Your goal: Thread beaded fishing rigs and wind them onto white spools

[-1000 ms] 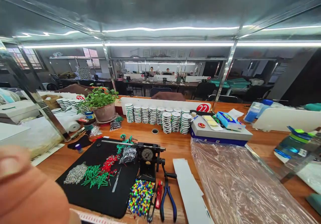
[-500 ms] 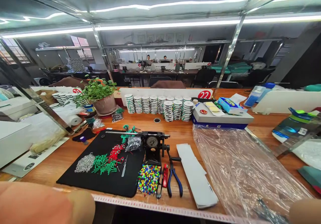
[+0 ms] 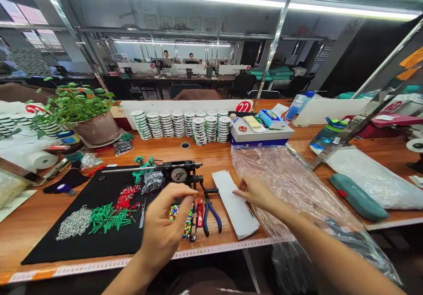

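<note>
My left hand [image 3: 167, 224] hovers over the front of the bench, thumb and fingers apart with nothing between them. Behind it lie multicoloured beads [image 3: 188, 224], partly hidden. My right hand [image 3: 256, 192] is over the stack of white paper strips [image 3: 231, 200], its thumb and forefinger slightly apart. Whether it touches the paper I cannot tell. Between the hands are blue-handled pliers [image 3: 211, 218] and a red-handled tool [image 3: 200, 213]. A black hand-cranked machine [image 3: 180, 171] stands behind them. On the black mat [image 3: 109, 246] are silver pieces [image 3: 75, 222], green tubes [image 3: 110, 218] and red pieces [image 3: 127, 199].
Stacked spools [image 3: 199, 132] stand along the back beside a potted plant [image 3: 90, 118]. A grey box [image 3: 261, 134] sits behind the clear plastic sheet [image 3: 284, 176]. Farther right are a water bottle [image 3: 325, 136] and a green case [image 3: 358, 196]. A metal post [image 3: 343, 151] rises there.
Both hands have come up over the bench from the lower corners of the picture. The view has turned to the right, so the bench things appear farther left.
</note>
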Tool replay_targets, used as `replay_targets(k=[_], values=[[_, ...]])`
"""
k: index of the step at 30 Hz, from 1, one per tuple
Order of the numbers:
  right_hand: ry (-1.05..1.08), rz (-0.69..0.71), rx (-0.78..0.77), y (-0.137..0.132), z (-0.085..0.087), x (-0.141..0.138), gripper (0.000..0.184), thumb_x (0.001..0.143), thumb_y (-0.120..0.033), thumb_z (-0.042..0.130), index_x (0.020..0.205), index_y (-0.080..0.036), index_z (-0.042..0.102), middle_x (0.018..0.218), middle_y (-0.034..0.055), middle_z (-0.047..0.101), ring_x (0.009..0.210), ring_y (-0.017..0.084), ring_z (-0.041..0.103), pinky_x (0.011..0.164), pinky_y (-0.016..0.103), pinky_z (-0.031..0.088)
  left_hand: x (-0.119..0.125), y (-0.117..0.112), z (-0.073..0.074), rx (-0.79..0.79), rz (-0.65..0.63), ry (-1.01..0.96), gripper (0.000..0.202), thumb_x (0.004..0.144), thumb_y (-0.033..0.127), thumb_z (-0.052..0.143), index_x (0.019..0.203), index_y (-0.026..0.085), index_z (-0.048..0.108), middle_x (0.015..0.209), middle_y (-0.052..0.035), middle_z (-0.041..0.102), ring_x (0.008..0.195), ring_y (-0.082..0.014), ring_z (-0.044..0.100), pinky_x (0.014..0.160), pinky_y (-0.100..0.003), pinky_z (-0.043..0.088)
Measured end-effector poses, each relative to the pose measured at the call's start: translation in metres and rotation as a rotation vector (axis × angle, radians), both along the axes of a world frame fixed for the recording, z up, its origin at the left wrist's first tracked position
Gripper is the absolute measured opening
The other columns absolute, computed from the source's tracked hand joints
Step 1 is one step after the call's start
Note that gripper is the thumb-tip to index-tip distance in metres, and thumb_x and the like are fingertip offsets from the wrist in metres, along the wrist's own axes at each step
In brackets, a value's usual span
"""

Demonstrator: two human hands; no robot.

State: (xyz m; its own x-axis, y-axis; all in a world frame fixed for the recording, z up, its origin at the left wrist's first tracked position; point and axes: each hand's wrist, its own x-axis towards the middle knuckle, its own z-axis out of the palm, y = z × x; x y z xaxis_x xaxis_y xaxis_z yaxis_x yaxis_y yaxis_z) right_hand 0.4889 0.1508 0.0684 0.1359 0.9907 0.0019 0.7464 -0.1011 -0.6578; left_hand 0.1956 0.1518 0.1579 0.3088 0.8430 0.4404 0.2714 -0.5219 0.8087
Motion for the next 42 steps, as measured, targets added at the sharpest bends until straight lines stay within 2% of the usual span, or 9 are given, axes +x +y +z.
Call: replay_targets(k=[5,8,13,17,21,24,29,34,42], values=[[0.073,-0.049,0.014,-0.007,-0.036,0.007,0.028,0.075,-0.023,0.077,0.098,-0.019,0.062,0.069,-0.0038,0.064,0.062,0.017,0.061,0.057,0.025,0.042,0.030,0.000,-0.040,-0.167,-0.189,0.037,0.016,0.093,0.030,0.058,0.093,0.020,0.070,0.088,-0.0037,0.069,0.083,-0.0164,0.065,0.077,-0.027,0.050],[0.104,-0.071,0.147,-0.025,-0.018,0.003,0.015,0.083,-0.021,0.070,0.096,-0.020,0.063,0.075,-0.0006,0.066,0.069,0.018,0.063,0.064,0.029,0.049,0.039,0.000,-0.055,-0.400,-0.252,0.029,0.032,0.093,0.047,0.058,0.093,0.018,0.071,0.085,-0.0055,0.069,0.077,-0.0166,0.063,0.071,-0.027,0.050],[-0.053,0.318,0.922,-0.063,0.017,-0.018,0.015,0.093,-0.010,0.060,0.092,-0.023,0.066,0.091,0.0031,0.069,0.087,0.019,0.066,0.082,0.038,0.051,0.053,-0.001,-0.064,-1.110,-0.506,-0.243,0.075,0.073,0.083,0.057,0.095,0.012,0.070,0.090,-0.0110,0.070,0.072,-0.0167,0.065,0.057,-0.024,0.052],[-0.256,0.473,1.064,-0.070,0.018,-0.019,0.021,0.092,-0.006,0.058,0.099,-0.023,0.069,0.099,0.0050,0.068,0.095,0.020,0.066,0.088,0.040,0.051,0.059,0.000,-0.061,-1.057,-0.428,-0.264,0.059,0.059,0.062,0.086,0.085,0.012,0.067,0.080,-0.0053,0.069,0.065,-0.0127,0.065,0.056,-0.020,0.053],[-0.167,0.212,0.921,-0.060,0.010,-0.013,0.026,0.093,-0.007,0.058,0.110,-0.025,0.066,0.111,0.0083,0.065,0.104,0.022,0.063,0.091,0.042,0.051,0.060,0.002,-0.058,-0.945,-0.291,-0.227,0.059,0.055,0.062,0.087,0.076,0.013,0.063,0.068,-0.0032,0.069,0.058,-0.0125,0.065,0.052,-0.019,0.052],[0.244,0.025,0.554,-0.056,0.010,-0.017,0.017,0.098,-0.029,0.059,0.114,-0.023,0.061,0.106,0.0091,0.067,0.099,0.024,0.065,0.086,0.042,0.054,0.058,0.003,-0.059,-0.933,-0.259,-0.209,0.059,0.054,0.063,0.086,0.076,0.013,0.064,0.067,-0.0035,0.069,0.057,-0.0133,0.066,0.052,-0.020,0.053],[0.804,0.157,-0.095,-0.055,0.016,-0.035,0.042,0.078,-0.053,0.077,0.094,-0.017,0.061,0.091,0.0067,0.069,0.084,0.021,0.066,0.076,0.033,0.054,0.061,-0.002,-0.067,-0.939,-0.259,-0.249,0.056,0.059,0.059,0.086,0.082,0.014,0.062,0.077,-0.0059,0.072,0.064,-0.0157,0.068,0.058,-0.025,0.057],[0.910,0.072,-0.225,-0.048,0.024,-0.036,0.047,0.068,-0.054,0.083,0.085,-0.015,0.062,0.075,0.0023,0.067,0.065,0.014,0.062,0.063,0.027,0.052,0.054,0.000,-0.070,-0.970,-0.486,-0.187,0.057,0.064,0.051,0.087,0.104,0.016,0.063,0.096,-0.0089,0.073,0.087,-0.0222,0.070,0.075,-0.032,0.059],[0.866,0.144,-0.401,-0.048,0.041,-0.032,0.037,0.062,-0.039,0.084,0.083,-0.014,0.066,0.067,0.0000,0.066,0.058,0.011,0.059,0.056,0.023,0.050,0.052,0.019,-0.061,-0.916,-0.384,-0.121,0.052,0.074,0.064,0.072,0.086,0.014,0.063,0.079,-0.0037,0.064,0.069,-0.0141,0.060,0.061,-0.024,0.052]])
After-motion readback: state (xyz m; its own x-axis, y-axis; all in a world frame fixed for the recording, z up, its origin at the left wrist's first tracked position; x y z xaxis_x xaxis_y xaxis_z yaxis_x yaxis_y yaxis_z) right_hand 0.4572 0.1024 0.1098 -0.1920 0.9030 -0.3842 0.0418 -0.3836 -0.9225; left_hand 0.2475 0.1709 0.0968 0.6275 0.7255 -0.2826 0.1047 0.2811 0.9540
